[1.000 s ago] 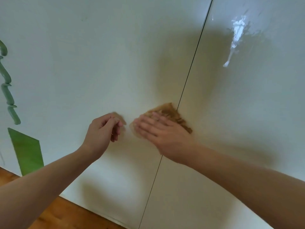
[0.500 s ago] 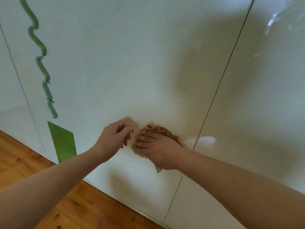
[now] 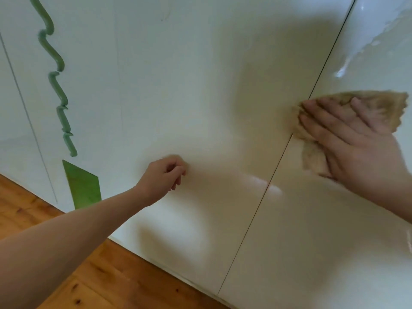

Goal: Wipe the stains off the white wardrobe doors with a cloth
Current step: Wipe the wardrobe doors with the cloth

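Head view: right hand (image 3: 356,148) lies flat with fingers straight and together, pressing a tan cloth (image 3: 383,108) onto the white wardrobe doors (image 3: 178,85), just right of the door seam (image 3: 278,157). The cloth's left edge reaches the seam. It is crumpled, long axis slanting upper-right to lower-left. Fingertips point at the seam. Left hand (image 3: 162,175), well left of the seam, is curled and holds nothing. Green squiggle (image 3: 55,81) and green patch (image 3: 83,186) sit far left of the seam, wooden floor (image 3: 111,282) below.
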Motion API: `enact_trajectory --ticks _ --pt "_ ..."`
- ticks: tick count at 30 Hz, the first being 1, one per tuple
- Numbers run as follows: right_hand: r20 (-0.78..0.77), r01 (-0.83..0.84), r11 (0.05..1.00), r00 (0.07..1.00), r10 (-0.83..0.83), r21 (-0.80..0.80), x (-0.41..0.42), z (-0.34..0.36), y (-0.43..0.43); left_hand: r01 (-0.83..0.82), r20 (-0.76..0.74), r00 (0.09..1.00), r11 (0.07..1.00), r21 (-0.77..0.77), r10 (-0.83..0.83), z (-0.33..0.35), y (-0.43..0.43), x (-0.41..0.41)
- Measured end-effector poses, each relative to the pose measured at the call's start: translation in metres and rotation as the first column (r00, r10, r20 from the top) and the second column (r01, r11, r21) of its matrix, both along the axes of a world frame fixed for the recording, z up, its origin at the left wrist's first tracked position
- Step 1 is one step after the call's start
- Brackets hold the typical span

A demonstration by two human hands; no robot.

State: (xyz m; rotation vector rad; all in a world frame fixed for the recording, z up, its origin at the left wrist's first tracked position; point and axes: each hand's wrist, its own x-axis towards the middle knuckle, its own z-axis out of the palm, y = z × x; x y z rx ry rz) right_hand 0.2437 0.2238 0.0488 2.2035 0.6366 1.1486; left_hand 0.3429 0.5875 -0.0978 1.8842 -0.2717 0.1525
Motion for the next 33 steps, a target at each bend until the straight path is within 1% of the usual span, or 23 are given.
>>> enact_trajectory --ticks 3,6,9,14,16,19,23,25,27,29,30,31,32,33 --pt "0.110 -0.028 0.991 0.994 0.014 0.131 0.004 -0.009 0.011 0.034 0.030 0.999 0.999 0.004 -0.034 -0.001 0.002 0.009" --pt "0.181 -0.046 0.978 0.983 0.009 0.201 0.025 -0.029 0.044 0.059 0.036 0.998 0.998 0.025 -0.060 -0.014 0.016 0.022" --pt "0.177 -0.035 0.978 0.984 -0.002 0.207 0.054 -0.044 0.092 0.046 0.028 0.999 0.999 0.015 -0.047 -0.032 0.044 0.038" --pt "0.107 0.005 0.991 0.994 -0.019 0.130 0.115 -0.078 0.211 -0.056 -0.014 0.998 0.996 -0.062 0.055 -0.073 0.111 0.067" --pt "0.055 -0.019 0.995 0.998 0.014 0.100 0.136 -0.095 0.252 -0.086 -0.043 0.996 0.993 -0.076 0.082 -0.091 0.138 0.076" --pt "-0.034 -0.059 0.997 0.998 0.061 0.057 0.159 -0.125 0.302 -0.111 -0.056 0.993 0.992 -0.055 0.108 -0.117 0.172 0.083" --pt "-0.102 -0.101 0.994 0.989 0.105 0.048 0.183 -0.182 0.351 -0.134 -0.074 0.989 0.990 -0.039 0.131 -0.155 0.204 0.089" --pt "-0.140 -0.114 0.993 0.983 0.116 0.025 0.189 -0.205 0.362 -0.147 -0.082 0.986 0.988 -0.039 0.144 -0.169 0.211 0.090" --pt "-0.200 -0.133 0.991 0.972 0.124 -0.031 0.197 -0.236 0.371 -0.165 -0.103 0.982 0.985 -0.052 0.159 -0.191 0.218 0.089" --pt "-0.295 -0.119 0.983 0.953 0.073 -0.141 0.198 -0.266 0.375 -0.173 -0.139 0.977 0.984 -0.050 0.165 -0.207 0.218 0.083" --pt "-0.377 -0.120 0.968 0.926 0.030 -0.219 0.196 -0.282 0.375 -0.170 -0.158 0.974 0.985 -0.034 0.163 -0.213 0.217 0.079" --pt "-0.477 -0.125 0.948 0.878 -0.032 -0.293 0.192 -0.297 0.373 -0.162 -0.172 0.973 0.987 -0.021 0.156 -0.215 0.216 0.076" --pt "-0.570 -0.132 0.922 0.815 -0.108 -0.363 0.185 -0.309 0.367 -0.153 -0.176 0.974 0.988 -0.023 0.146 -0.213 0.213 0.074" --pt "-0.629 -0.150 0.894 0.759 -0.169 -0.422 0.179 -0.317 0.359 -0.143 -0.171 0.976 0.989 -0.032 0.136 -0.208 0.209 0.074"
